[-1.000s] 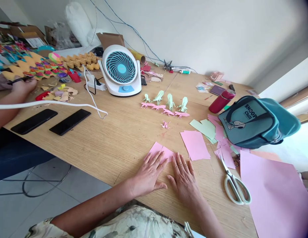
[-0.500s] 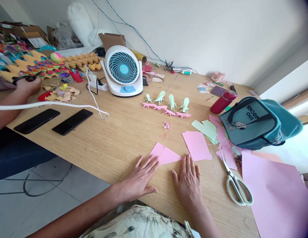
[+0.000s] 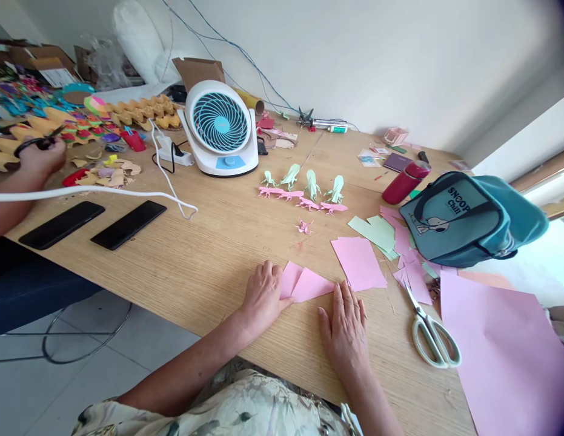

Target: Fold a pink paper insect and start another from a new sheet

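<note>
A folded pink sheet of paper point(image 3: 311, 286) lies on the table between my hands. My left hand point(image 3: 263, 293) has its fingers curled at the sheet's left corner, with the thumb along the lower edge, pinching it. Flat on the table, my right hand point(image 3: 346, 324) stretches its fingers so their tips touch the sheet's right point. Just beyond them rests a stack of pink paper squares point(image 3: 360, 261). Farther off stand several green folded paper insects point(image 3: 311, 183) behind a row of pink ones point(image 3: 288, 194), and a single pink paper figure point(image 3: 304, 227) sits nearer.
Scissors point(image 3: 434, 333) and a large pink sheet point(image 3: 504, 351) lie to the right, near a teal bag point(image 3: 458, 221) and a red bottle point(image 3: 406, 181). A fan point(image 3: 222, 124), two phones point(image 3: 128, 224) and a white cable point(image 3: 104, 192) are left. Another person's hand point(image 3: 43, 160) holds dark scissors.
My left hand has gone from lying flat with spread fingers to curling and gripping the folded sheet's left corner. My right hand stays flat at the other end.
</note>
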The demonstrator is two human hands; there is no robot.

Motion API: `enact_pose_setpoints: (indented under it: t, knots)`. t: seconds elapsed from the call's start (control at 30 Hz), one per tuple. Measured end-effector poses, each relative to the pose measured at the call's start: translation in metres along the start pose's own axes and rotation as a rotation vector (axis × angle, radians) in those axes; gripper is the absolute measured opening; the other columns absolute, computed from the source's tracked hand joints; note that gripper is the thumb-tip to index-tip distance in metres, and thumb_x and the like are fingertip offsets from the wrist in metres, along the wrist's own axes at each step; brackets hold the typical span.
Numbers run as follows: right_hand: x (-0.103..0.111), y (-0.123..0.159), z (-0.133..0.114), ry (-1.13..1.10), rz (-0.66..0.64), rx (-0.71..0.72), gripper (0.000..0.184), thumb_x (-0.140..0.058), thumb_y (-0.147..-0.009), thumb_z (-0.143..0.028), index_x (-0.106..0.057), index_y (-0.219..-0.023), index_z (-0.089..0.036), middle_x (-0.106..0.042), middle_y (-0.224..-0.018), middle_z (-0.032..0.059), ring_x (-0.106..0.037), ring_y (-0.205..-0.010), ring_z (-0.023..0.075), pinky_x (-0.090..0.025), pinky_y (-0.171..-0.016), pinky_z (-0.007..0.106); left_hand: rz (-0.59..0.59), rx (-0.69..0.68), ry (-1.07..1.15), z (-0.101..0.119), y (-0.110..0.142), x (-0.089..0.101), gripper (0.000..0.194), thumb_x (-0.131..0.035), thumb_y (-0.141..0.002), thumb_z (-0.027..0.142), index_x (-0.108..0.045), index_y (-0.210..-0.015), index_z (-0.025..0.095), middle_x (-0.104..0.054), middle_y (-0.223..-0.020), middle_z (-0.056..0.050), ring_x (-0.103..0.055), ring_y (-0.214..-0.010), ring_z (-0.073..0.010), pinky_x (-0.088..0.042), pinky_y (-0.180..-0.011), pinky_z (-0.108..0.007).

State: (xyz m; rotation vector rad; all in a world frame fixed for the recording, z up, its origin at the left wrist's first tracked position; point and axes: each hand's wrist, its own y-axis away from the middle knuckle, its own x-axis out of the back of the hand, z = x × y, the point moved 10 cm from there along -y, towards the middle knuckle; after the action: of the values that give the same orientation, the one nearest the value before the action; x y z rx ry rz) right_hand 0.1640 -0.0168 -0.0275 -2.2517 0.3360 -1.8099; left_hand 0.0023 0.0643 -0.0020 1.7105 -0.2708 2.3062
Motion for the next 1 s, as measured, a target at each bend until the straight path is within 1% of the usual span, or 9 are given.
enact_pose_setpoints:
  t: [0.13,0.33,0.47,0.57,0.63,0.7,0.83,0.93,1.0]
  knots:
    - [0.007,-0.002,-0.002,-0.085,0.031,0.021,0.057,-0.036,-0.099,-0.032,-0.023,-0.151,-0.015,-0.041,-0.148,0.0221,-0.036,-0.14,0.0322,-0.03,-0.11,0.056,0.021,-0.025,0.074,0.007,0.0,-0.001,0.047,-0.082,-0.069,0.028,-0.049,-0.102,0.018,-0.053,-0.107,-0.008,-0.055,-0.104,-0.0257,-0.048,-0.088,-0.039]
    - [0.011,-0.002,0.005,-0.226,0.023,-0.022,0.049,-0.04,-0.097,-0.029,-0.034,-0.146,-0.021,-0.047,-0.144,0.0168,-0.045,-0.131,0.0314,-0.038,-0.103,0.055,0.007,-0.01,0.121,0.002,-0.005,-0.012,0.076,-0.082,-0.068,0.026,-0.037,-0.129,0.023,-0.054,-0.116,-0.01,-0.056,-0.11,-0.0283,-0.048,-0.09,-0.04]
    - [0.013,-0.006,0.019,-0.341,0.041,-0.095,0.044,-0.043,-0.096,-0.03,-0.042,-0.139,-0.022,-0.051,-0.138,0.0146,-0.048,-0.127,0.0304,-0.043,-0.099,0.052,-0.054,-0.063,0.161,0.002,-0.009,-0.021,0.07,-0.082,-0.067,0.028,-0.044,-0.127,0.021,-0.055,-0.116,-0.01,-0.055,-0.112,-0.0291,-0.046,-0.093,-0.041]
    - [0.012,-0.014,0.034,-0.458,0.06,-0.146,0.04,-0.049,-0.093,-0.036,-0.05,-0.13,-0.022,-0.059,-0.124,0.0135,-0.058,-0.111,0.0284,-0.049,-0.092,0.047,-0.092,-0.145,0.224,0.005,-0.012,-0.025,0.068,-0.083,-0.065,0.028,-0.05,-0.124,0.022,-0.055,-0.117,-0.009,-0.053,-0.114,-0.0289,-0.044,-0.097,-0.042]
    - [0.006,-0.021,0.042,-0.547,0.005,-0.19,0.039,-0.052,-0.091,-0.04,-0.054,-0.125,-0.02,-0.062,-0.113,0.0127,-0.064,-0.09,0.0241,-0.054,-0.079,0.041,-0.106,-0.182,0.266,0.005,-0.014,-0.025,0.073,-0.084,-0.062,0.028,-0.05,-0.127,0.025,-0.053,-0.119,-0.009,-0.052,-0.116,-0.029,-0.043,-0.098,-0.043]
    - [-0.003,-0.028,0.043,-0.615,-0.104,-0.217,0.039,-0.054,-0.089,-0.041,-0.056,-0.122,-0.019,-0.065,-0.099,0.0094,-0.064,-0.073,0.0195,-0.054,-0.068,0.035,-0.119,-0.231,0.301,0.007,-0.017,-0.024,0.078,-0.084,-0.061,0.026,-0.048,-0.13,0.027,-0.052,-0.123,-0.008,-0.05,-0.119,-0.0285,-0.043,-0.1,-0.043]
    - [-0.013,-0.041,0.031,-0.607,-0.329,-0.222,0.038,-0.058,-0.084,-0.04,-0.059,-0.115,-0.019,-0.06,-0.066,-0.0025,-0.059,-0.063,0.0179,-0.046,-0.058,0.029,-0.162,-0.389,0.358,0.018,-0.019,-0.019,0.085,-0.083,-0.064,0.026,-0.041,-0.139,0.03,-0.051,-0.132,-0.006,-0.046,-0.125,-0.0261,-0.041,-0.106,-0.042]
    - [-0.015,-0.048,0.021,-0.572,-0.42,-0.221,0.021,-0.06,-0.081,-0.038,-0.064,-0.091,-0.02,-0.054,-0.059,-0.0052,-0.051,-0.055,0.0142,-0.035,-0.051,0.024,-0.178,-0.482,0.382,0.024,-0.022,-0.015,0.095,-0.081,-0.069,0.027,-0.029,-0.147,0.033,-0.044,-0.144,-0.005,-0.04,-0.134,-0.0253,-0.036,-0.112,-0.042]
    - [-0.017,-0.054,0.015,-0.584,-0.451,-0.204,0.016,-0.061,-0.078,-0.034,-0.058,-0.071,-0.02,-0.051,-0.057,-0.0058,-0.045,-0.052,0.0117,-0.028,-0.048,0.022,-0.167,-0.503,0.381,0.026,-0.027,-0.011,0.099,-0.08,-0.071,0.026,-0.022,-0.15,0.034,-0.038,-0.15,-0.006,-0.034,-0.139,-0.0259,-0.032,-0.115,-0.044]
